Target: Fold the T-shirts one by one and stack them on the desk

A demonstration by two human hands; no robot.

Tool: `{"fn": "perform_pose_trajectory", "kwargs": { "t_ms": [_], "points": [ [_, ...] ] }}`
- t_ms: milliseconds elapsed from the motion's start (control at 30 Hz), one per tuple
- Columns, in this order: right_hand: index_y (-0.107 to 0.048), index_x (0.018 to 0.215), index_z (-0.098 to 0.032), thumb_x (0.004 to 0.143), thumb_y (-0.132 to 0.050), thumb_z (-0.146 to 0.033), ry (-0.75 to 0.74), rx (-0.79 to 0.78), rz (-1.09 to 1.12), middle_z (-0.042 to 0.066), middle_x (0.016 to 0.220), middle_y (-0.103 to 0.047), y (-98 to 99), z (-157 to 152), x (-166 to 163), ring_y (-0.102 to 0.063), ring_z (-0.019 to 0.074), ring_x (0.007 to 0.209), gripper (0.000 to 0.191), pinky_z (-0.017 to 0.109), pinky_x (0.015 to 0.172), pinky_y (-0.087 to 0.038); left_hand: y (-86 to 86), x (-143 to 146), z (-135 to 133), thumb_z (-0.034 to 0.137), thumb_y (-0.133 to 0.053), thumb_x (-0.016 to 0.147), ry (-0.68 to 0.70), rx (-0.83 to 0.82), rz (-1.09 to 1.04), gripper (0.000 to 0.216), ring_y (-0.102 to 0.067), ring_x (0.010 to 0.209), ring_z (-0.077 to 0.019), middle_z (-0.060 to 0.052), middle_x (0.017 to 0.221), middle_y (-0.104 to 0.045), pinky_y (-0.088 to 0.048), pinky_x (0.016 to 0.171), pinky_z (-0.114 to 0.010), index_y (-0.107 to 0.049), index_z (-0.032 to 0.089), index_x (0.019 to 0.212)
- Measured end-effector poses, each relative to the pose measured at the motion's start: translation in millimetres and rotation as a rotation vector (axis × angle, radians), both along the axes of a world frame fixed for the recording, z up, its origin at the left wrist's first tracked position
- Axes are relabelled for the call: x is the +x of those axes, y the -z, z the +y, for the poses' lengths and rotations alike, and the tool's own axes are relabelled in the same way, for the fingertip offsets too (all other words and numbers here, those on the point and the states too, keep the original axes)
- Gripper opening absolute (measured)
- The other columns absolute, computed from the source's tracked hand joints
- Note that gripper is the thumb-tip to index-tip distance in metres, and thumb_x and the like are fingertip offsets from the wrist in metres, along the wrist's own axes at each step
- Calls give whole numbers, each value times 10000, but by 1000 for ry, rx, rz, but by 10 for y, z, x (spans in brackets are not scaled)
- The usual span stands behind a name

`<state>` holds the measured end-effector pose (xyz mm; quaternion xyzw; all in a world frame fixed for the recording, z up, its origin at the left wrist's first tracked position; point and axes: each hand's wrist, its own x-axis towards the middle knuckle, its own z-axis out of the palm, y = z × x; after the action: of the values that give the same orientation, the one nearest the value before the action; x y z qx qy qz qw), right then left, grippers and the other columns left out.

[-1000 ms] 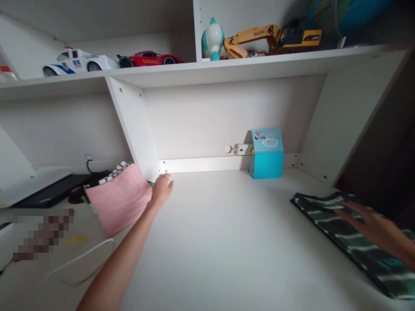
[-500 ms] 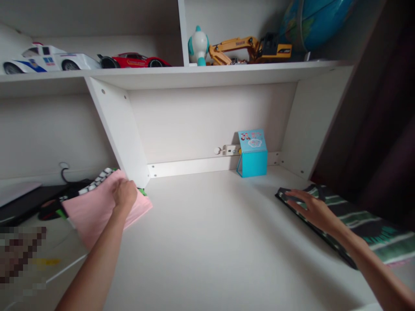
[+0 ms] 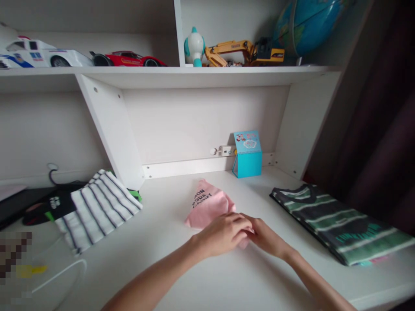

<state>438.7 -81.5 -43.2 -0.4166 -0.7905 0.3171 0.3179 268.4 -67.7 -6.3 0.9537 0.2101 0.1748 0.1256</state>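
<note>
In front of the blue calendar (image 3: 249, 163), the left hand (image 3: 223, 232) and right hand (image 3: 264, 232) are gripping the pink cloth (image 3: 211, 208), its lettered part lying beyond them, left of the calendar.

- Calendar (image 3: 249, 164): upright on desk (image 3: 168, 194), near socket (image 3: 226, 150).
- Shelf (image 3: 201, 73): white car (image 3: 42, 55) beside red car (image 3: 129, 59); excavator (image 3: 267, 52) between figurine (image 3: 194, 45) and globe (image 3: 313, 26).
- Curtain (image 3: 372, 142): dark, far right.

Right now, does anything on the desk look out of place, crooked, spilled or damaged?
Nothing visible looks spilled or damaged. The pink garment lies askew and crumpled at the hands, unlike the flat, folded green-striped shirt on the right; probably just from handling. Something pink and teal also peeks from under that shirt's near edge.
</note>
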Motion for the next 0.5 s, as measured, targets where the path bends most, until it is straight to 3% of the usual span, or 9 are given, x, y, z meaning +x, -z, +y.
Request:
{"fn": "perform_pose_trajectory", "kwargs": {
  "t_ms": [67,133,200,300,400,500],
  "points": [
    [-615,988,-177,883,-488,-331,76,-49,63,60,954,-694,-24,-108,158,-632,226,886,226,283,768,-474,27,-138,18,223,-504,900,-56,-77,-20,338,-507,1201,-202,-95,1268,-584,-381,1037,-321,-555,189,1232],
    [-610,925,-178,885,-504,-399,110,-117,184,42,875,-665,-62,-236,280,-603,199,811,248,263,717,-458,119,-285,42,337,-666,790,-120,-109,53,628,-407,1303,-271,-136,1394,-478,-358,1068,-397,-440,184,1356],
    [-583,861,-185,864,-543,-447,149,-215,370,10,777,-615,-106,-366,344,-564,164,716,266,245,656,-440,258,-393,76,345,-754,688,-165,-101,127,835,-328,1354,-319,-167,1452,-408,-308,1101,-449,-367,163,1405],
    [-537,845,-204,818,-610,-464,130,-399,583,-28,708,-542,-147,-494,393,-511,121,605,272,216,557,-412,444,-480,177,117,-608,752,-254,-33,128,611,-386,1324,-277,-120,1408,-472,-289,1118,-432,-457,190,1339],
    [-523,786,-204,833,-577,-488,171,-351,461,-16,688,-539,-95,-458,495,-528,131,596,293,230,541,-431,528,-529,314,-29,-452,723,-385,-33,43,532,-500,1212,-225,-90,1276,-573,-373,1070,-370,-580,187,1193],
    [-576,923,-198,821,-524,-554,472,-123,155,71,852,-660,99,-271,631,-631,205,728,374,301,644,-491,560,-537,369,-38,-413,727,-486,-92,-58,529,-504,1206,-217,-105,1247,-568,-383,1074,-362,-579,164,1187]
  ]
}}
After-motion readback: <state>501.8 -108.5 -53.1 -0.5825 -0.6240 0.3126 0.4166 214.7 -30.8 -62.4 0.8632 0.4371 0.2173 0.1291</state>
